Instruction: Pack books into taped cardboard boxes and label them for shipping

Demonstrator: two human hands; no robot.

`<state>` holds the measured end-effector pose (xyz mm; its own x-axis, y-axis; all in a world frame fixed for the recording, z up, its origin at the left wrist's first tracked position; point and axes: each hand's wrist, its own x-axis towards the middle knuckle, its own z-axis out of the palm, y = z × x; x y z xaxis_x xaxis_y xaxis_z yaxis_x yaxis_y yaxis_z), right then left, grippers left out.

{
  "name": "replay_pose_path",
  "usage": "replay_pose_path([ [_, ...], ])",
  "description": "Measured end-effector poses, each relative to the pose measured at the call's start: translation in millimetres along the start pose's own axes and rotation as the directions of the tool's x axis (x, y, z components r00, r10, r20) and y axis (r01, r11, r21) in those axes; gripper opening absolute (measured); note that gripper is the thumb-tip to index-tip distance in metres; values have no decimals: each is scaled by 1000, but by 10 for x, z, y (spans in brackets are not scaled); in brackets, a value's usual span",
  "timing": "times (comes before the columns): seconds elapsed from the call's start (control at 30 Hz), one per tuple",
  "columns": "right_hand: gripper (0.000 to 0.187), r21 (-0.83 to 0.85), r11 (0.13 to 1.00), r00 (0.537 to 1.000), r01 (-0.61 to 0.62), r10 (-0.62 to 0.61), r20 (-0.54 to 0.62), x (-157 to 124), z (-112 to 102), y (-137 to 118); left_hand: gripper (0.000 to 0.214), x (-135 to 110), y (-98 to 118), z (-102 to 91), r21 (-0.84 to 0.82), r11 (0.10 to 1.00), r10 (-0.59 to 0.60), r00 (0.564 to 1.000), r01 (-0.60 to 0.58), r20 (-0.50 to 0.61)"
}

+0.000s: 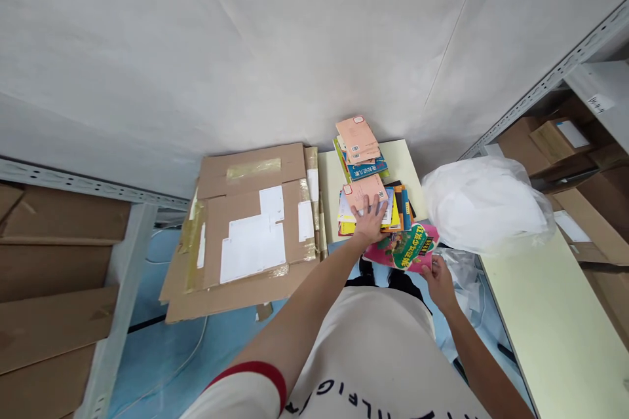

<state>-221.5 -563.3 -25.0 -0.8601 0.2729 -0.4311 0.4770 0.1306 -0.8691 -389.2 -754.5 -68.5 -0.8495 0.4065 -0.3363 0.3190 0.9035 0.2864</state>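
My left hand point(369, 221) lies flat, fingers spread, on a salmon-pink book point(364, 192) topping the near pile of books point(393, 208) on a small pale table point(330, 184). A second pile with a pink booklet point(358, 139) on top sits farther back on the same table. My right hand point(439, 283) grips the lower right corner of a pink and green picture book point(405, 247), held just in front of the near pile, level with the table's front edge.
Flattened cardboard boxes point(246, 229) lean left of the table. A white plastic bag point(484, 204) rests on the long pale table point(555, 334) at right. Metal shelves with cardboard boxes point(555, 139) stand on both sides. The floor point(162, 347) is blue.
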Motion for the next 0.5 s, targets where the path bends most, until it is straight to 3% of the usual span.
replay_pose_path([
  [0.17,37,-314,934,984,168,-141,106,-391,-307,-599,115,39,34,-14,-43,999,-19,1000,19,17],
  [0.23,32,-420,873,968,247,-208,137,-524,-390,-832,113,-10,71,-63,-148,989,-19,1000,18,-8],
  [0.3,31,-471,828,951,304,-294,97,-608,-486,-1011,101,-99,111,-148,-312,949,17,996,-43,-88],
  [0.37,30,-463,823,930,327,-368,3,-635,-599,-1137,86,-205,148,-267,-499,845,90,970,-194,-225],
  [0.43,31,-394,856,906,333,-406,-117,-609,-708,-1235,71,-299,177,-409,-662,670,137,932,-336,-334],
  [0.5,35,-289,892,874,348,-420,-246,-550,-793,-1329,62,-364,205,-556,-779,504,132,925,-372,-357],
])
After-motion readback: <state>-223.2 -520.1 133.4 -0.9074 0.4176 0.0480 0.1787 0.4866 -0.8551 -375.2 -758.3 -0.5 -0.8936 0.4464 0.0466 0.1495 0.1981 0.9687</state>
